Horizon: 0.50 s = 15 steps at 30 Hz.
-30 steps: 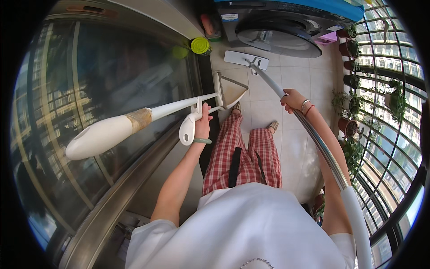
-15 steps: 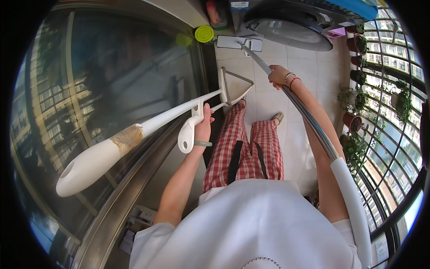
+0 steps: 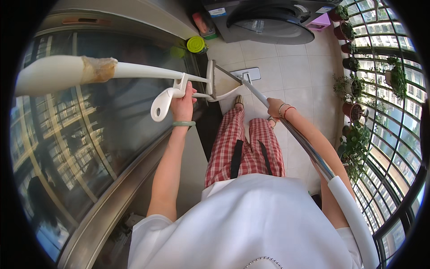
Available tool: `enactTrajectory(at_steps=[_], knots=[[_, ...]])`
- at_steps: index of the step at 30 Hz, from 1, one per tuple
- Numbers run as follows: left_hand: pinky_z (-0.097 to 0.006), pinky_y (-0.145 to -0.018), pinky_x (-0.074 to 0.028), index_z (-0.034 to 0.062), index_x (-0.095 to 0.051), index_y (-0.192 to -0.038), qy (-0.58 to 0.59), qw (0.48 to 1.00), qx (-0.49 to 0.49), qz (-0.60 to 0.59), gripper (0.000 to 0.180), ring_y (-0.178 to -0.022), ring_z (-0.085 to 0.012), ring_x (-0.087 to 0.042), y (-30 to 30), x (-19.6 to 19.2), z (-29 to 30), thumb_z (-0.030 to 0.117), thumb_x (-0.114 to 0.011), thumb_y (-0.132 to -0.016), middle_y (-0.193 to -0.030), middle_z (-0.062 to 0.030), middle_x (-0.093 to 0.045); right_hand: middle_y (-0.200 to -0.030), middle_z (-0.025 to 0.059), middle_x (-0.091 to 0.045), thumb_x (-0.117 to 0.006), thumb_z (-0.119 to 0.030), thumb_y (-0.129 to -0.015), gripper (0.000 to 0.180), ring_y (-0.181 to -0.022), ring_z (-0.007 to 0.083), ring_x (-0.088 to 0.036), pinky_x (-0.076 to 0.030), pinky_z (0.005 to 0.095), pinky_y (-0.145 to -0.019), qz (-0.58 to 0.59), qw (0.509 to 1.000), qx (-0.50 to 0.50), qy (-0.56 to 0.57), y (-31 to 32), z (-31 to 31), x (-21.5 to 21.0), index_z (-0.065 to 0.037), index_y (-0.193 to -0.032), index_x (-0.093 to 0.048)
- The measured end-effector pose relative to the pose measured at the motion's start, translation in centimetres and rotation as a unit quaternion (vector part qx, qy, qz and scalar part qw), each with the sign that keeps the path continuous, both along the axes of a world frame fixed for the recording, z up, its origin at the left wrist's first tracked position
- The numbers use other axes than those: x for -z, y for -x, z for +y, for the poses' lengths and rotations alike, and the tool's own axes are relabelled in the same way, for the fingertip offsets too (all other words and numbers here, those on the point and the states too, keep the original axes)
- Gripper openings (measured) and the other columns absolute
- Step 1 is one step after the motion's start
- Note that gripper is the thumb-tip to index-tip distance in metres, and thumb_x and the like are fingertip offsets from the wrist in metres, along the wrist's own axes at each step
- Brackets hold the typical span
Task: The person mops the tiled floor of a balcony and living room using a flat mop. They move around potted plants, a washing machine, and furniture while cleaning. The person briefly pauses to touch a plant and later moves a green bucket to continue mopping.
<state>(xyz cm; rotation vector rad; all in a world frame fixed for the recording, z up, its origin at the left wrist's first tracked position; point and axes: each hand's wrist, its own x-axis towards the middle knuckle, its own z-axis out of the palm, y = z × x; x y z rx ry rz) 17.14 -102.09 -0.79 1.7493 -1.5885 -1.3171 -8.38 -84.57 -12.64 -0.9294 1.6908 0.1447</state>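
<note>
My left hand (image 3: 182,102) is closed around a white long-handled dustpan (image 3: 166,104), whose grip ends in a loop with a hole. Clipped alongside is a second white pole (image 3: 148,70), its thick end wrapped in brownish tape (image 3: 99,70). Both poles lead to a triangular white-and-beige head (image 3: 224,84) above the floor by my feet; whether a broom head sits there, I cannot tell. My right hand (image 3: 274,108) grips the metal pole of a flat mop (image 3: 309,145), its white sleeve running back past my right arm. The mop's flat head (image 3: 253,73) lies on the tiles, partly hidden behind the triangular head.
Ahead stands a dark washing machine (image 3: 219,21) with its round door (image 3: 273,29) swung open. A jar with a lime-green lid (image 3: 195,44) is beside the glass panel (image 3: 134,107) on my left. Potted plants (image 3: 354,148) line the barred window at right.
The mop head has come back across the tiles toward my feet. My left hand has moved forward and left with the dustpan, and the taped pole lies more level in view.
</note>
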Motion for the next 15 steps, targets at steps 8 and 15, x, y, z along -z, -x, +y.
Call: enactTrajectory(at_steps=[8, 15], knots=[[-0.024, -0.053, -0.05, 0.0015, -0.067, -0.092, 0.042, 0.997, 0.066, -0.004, 0.032, -0.058, -0.007, -0.057, 1.9, -1.0, -1.2, 0.033, -0.06, -0.096, -0.076, -0.0019, -0.065, -0.089, 0.0242, -0.068, -0.046, -0.001, -0.087, 0.03, -0.069, 0.0306, -0.071, -0.058, 0.0408, -0.054, -0.023, 0.993, 0.024, -0.109, -1.6, -2.3, -4.6, 0.007, -0.116, -0.052], [-0.024, -0.053, -0.05, 0.0006, -0.066, -0.09, 0.032, 0.998, 0.046, -0.002, 0.033, -0.056, -0.0083, -0.058, 3.3, -1.6, -2.7, 0.033, -0.058, -0.096, -0.077, -0.0026, -0.066, -0.093, 0.0246, -0.068, -0.046, -0.002, -0.089, 0.029, -0.067, 0.0285, -0.07, -0.057, 0.0379, -0.054, -0.014, 0.993, -0.025, -0.116, -2.6, -2.4, -4.1, 0.007, -0.116, -0.053]])
